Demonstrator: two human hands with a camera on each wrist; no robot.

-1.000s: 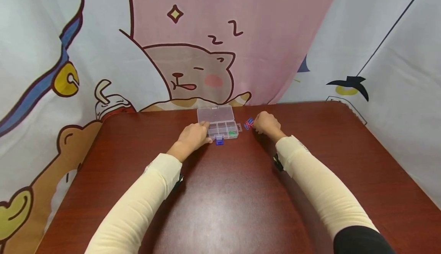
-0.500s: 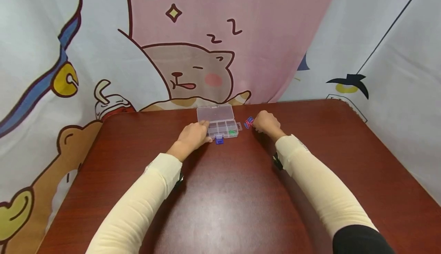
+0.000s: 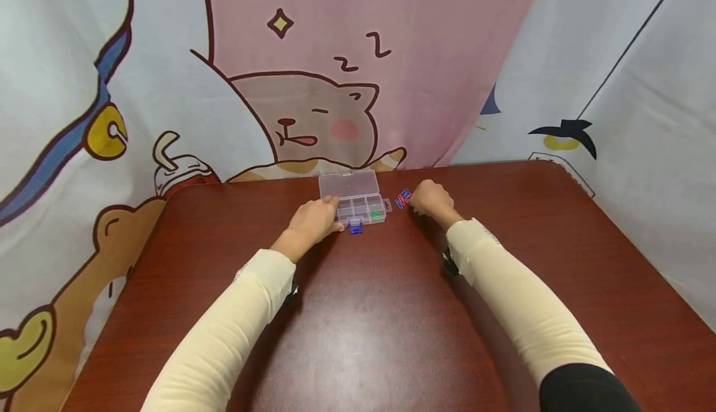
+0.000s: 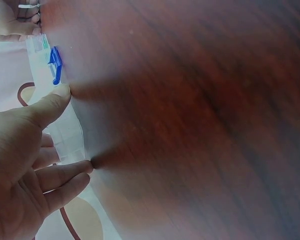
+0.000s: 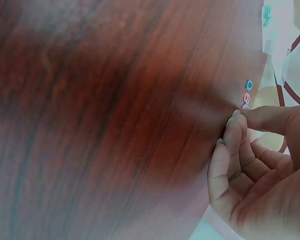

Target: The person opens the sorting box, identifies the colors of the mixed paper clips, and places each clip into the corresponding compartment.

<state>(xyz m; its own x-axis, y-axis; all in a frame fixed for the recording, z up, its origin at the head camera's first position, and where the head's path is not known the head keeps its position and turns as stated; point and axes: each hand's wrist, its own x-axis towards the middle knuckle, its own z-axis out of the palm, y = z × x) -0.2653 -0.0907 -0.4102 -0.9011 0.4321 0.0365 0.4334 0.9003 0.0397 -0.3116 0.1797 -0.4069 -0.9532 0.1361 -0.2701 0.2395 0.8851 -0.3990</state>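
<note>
A clear plastic compartment box (image 3: 360, 207) lies on the table with its lid (image 3: 349, 184) raised toward the back. My left hand (image 3: 314, 220) grips its left end, thumb at the front wall and fingers around the side. Green paper clips (image 3: 376, 215) sit in the front right compartment. Right of the box is a small pile of red and blue paper clips (image 3: 401, 199). At the pile's right edge, my right hand (image 3: 433, 201) has thumb and fingertips together on the tabletop, pinching at a clip that the fingertips mostly hide. In the right wrist view, a blue clip (image 5: 249, 85) lies near the thumb.
A blue latch (image 3: 355, 227) hangs from the box's front edge, and a clear hanging tab juts from its right side. The brown table (image 3: 358, 312) ends just behind the box, at a printed curtain (image 3: 447, 58).
Both hands stay at the same places, and the box and clip pile have not visibly moved. Only the head view has shifted slightly.
</note>
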